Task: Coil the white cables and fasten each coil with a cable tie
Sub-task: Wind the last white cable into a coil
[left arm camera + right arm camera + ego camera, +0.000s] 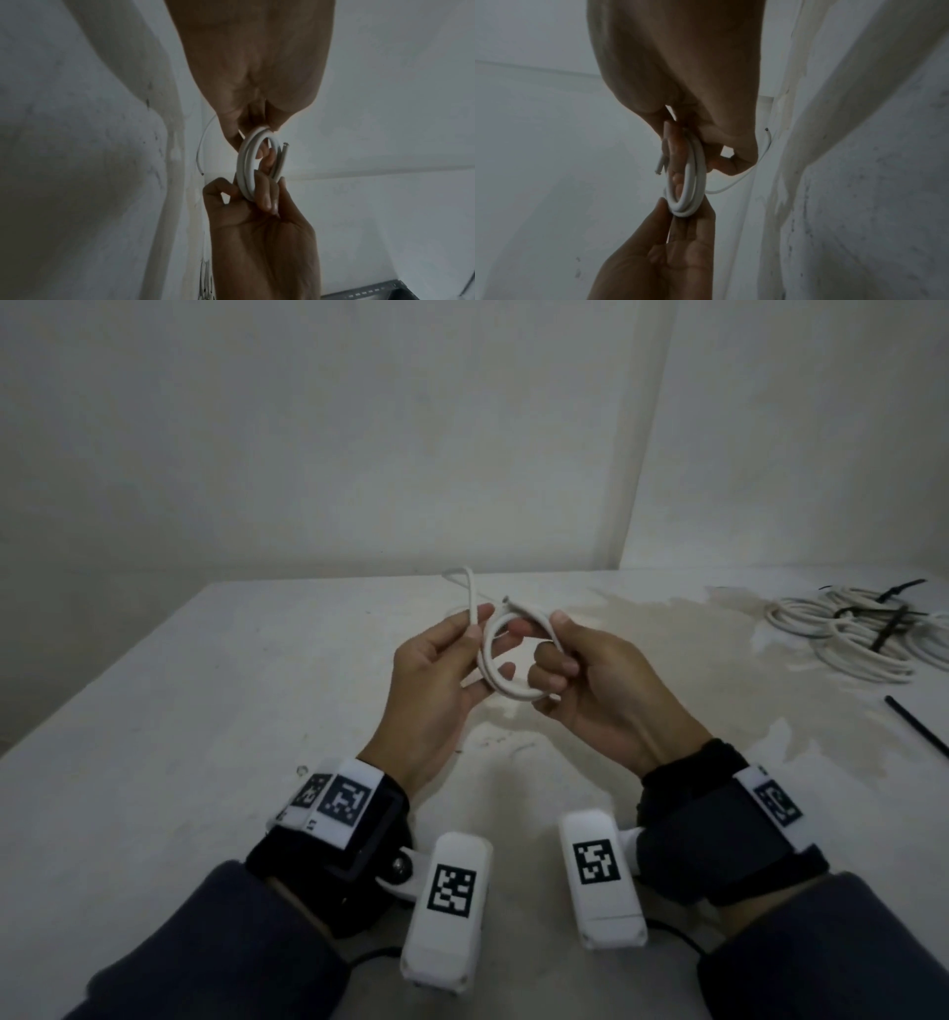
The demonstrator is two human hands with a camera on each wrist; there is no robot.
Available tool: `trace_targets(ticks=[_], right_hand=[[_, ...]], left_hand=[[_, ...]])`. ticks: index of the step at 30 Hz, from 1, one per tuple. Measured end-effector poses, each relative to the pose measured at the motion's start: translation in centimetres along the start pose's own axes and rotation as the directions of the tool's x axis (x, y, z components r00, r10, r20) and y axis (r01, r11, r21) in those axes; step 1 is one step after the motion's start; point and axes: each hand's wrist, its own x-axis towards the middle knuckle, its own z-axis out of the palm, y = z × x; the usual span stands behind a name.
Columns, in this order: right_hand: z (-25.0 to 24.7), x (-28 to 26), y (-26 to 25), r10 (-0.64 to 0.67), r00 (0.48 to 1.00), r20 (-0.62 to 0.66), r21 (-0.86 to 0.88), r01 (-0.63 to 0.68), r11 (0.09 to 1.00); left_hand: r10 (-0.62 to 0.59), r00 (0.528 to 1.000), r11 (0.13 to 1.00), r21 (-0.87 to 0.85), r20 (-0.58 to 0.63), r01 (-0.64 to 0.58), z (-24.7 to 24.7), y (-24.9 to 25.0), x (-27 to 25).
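Above the middle of the table both hands hold one white cable [495, 670] wound into a small coil of two or three turns. My left hand [480, 642] pinches the coil's left side. A loose length rises from it to a bend [462, 573]. My right hand [553, 643] grips the right side with curled fingers, and the cut end [509, 599] sticks out past the thumb. The left wrist view shows the coil [244, 162] edge-on between the left hand [253, 130] and the right hand [262, 194]. In the right wrist view the coil [693, 182] looks the same.
Several white cable coils [842, 636] bound with black ties lie at the back right of the pale table [205, 711]. A loose black cable tie [919, 726] lies near the right edge. Walls stand close behind and to the right.
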Motion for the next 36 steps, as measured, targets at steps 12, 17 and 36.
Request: trace_targets(ticks=[12, 17, 36], right_hand=[[1.1, -0.6, 0.1, -0.053, 0.995, 0.088, 0.003, 0.053, 0.999], [1.1, -0.6, 0.4, -0.026, 0.993, 0.111, -0.057, 0.032, 0.998], [0.2, -0.3, -0.5, -0.673, 0.724, 0.151, -0.682, 0.569, 0.459]], left_hand=[[-0.022, 0.992, 0.97, 0.244, 0.123, -0.009, 0.1, 1.1, 0.3], [0.08, 0.986, 0.905, 0.405, 0.146, -0.133, 0.2, 1.0, 0.1], [0.319, 0.942, 0.805, 0.497, 0.1, -0.325, 0.1, 1.6, 0.3]])
